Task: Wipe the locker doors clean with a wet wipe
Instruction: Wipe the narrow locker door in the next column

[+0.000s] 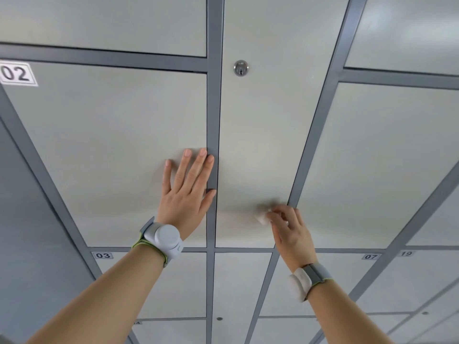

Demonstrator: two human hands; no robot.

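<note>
Door (258,145) open above; lock (241,68) protrudes.

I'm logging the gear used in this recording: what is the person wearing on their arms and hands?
Both forearms are bare, no sleeves or gloves. The left hand has a rounded white wrist device on a grey, lime-edged strap; the right hand has a similar white band.

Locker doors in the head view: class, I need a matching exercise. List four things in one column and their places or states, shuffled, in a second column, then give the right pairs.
Column 1
1. left hand
2. right hand
3. keyhole lock
4. label 02

Column 2
A. upper part of the middle door
B. flat and open on the door's lower right area
C. far left edge of the view
D. pinching the wet wipe against the middle door

Pairs: 1-B, 2-D, 3-A, 4-C
</note>
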